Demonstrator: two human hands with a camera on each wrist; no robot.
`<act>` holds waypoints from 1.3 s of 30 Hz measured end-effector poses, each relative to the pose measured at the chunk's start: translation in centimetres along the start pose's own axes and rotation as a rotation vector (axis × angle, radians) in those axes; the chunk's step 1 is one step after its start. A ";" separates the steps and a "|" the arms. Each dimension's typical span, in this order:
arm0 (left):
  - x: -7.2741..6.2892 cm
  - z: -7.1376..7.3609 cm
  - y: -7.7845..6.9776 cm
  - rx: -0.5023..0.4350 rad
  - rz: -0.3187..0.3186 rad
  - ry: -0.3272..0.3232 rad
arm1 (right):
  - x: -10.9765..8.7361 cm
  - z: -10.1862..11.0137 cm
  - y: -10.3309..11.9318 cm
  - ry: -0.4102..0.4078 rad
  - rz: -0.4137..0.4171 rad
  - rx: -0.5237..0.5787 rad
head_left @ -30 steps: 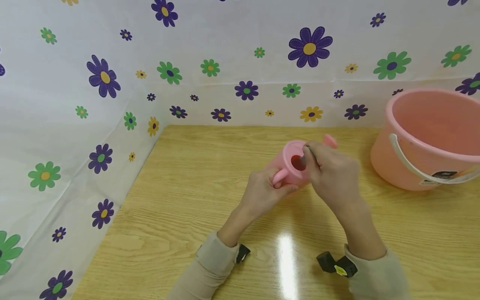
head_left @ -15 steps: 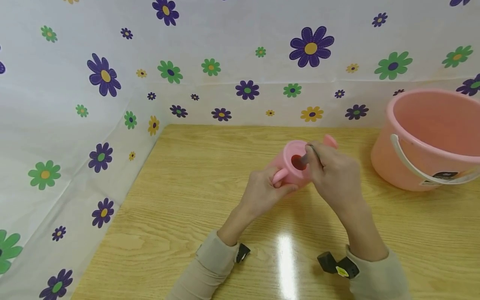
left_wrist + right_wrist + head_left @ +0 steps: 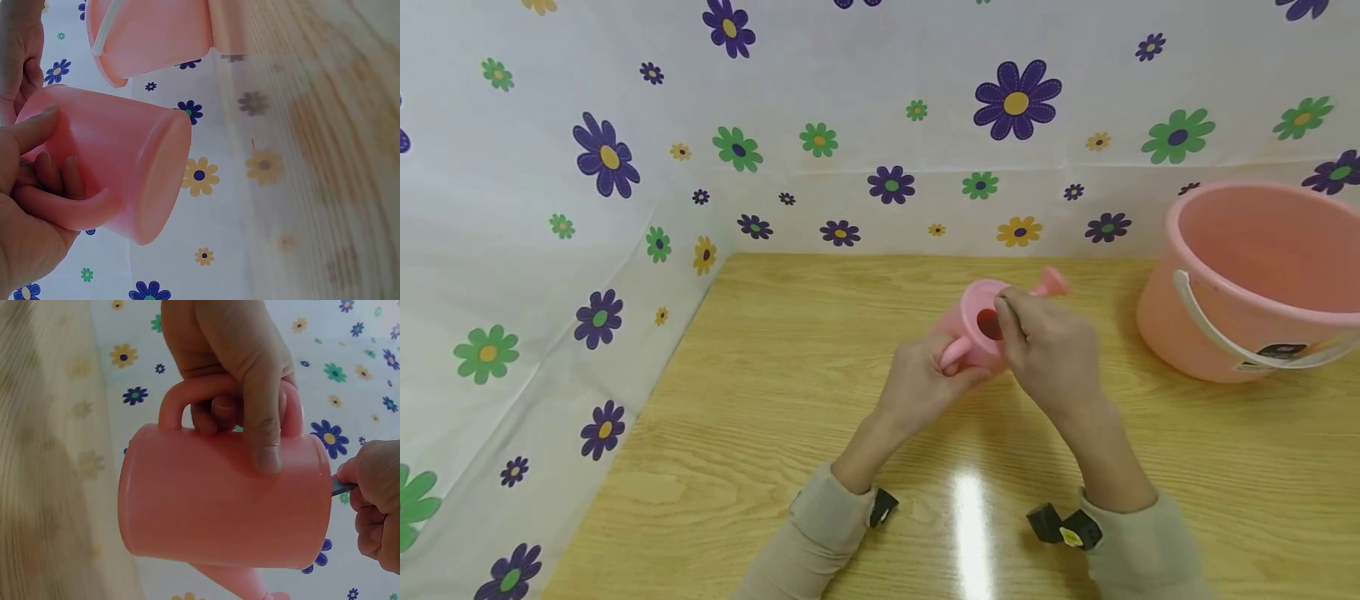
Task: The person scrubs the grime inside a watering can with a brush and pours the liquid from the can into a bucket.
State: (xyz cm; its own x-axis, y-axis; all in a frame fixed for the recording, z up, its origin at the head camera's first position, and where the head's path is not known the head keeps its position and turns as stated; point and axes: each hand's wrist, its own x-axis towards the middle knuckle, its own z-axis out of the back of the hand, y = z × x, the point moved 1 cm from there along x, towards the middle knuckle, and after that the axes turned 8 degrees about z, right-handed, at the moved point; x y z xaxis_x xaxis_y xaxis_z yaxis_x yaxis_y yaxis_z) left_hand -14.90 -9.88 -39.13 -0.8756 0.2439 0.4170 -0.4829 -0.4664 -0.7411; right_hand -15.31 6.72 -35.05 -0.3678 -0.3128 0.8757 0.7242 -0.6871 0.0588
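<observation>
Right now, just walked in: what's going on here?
A person's left hand grips a pink watering can by its handle. The right hand pinches a thin gray object at the can's top opening; its far end is hidden, so I can't tell what it is. A larger pink bucket stands to the right on the wooden table.

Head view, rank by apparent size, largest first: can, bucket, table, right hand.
1. Table
2. Bucket, cut by the frame edge
3. Can and right hand: too alike to rank, the former partly covered
</observation>
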 end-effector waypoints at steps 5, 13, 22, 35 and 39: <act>0.0 0.0 0.5 0.021 -0.035 -0.023 | 0.3 0.5 0.5 -0.023 0.008 -0.010; 0.1 -0.2 0.5 -0.032 -0.097 -0.117 | 0.8 1.7 1.7 -0.103 -0.040 0.050; -0.6 -1.5 0.1 -0.167 -0.054 -0.241 | 0.8 2.2 2.7 -0.155 -0.078 0.131; -0.7 -1.9 -0.2 -0.174 -0.074 -0.346 | 0.7 0.4 1.9 -0.176 0.129 0.122; -0.5 -2.0 -0.2 -0.161 -0.087 -0.350 | 0.9 0.5 1.9 -0.223 0.134 0.133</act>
State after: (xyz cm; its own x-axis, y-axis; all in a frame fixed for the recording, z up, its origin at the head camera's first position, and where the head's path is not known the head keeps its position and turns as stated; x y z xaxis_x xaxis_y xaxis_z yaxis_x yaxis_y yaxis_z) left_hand -14.35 -8.22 -40.22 -0.7871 -0.0410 0.6155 -0.5754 -0.3111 -0.7564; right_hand -13.92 5.47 -33.90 -0.1370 -0.2327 0.9628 0.8330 -0.5530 -0.0152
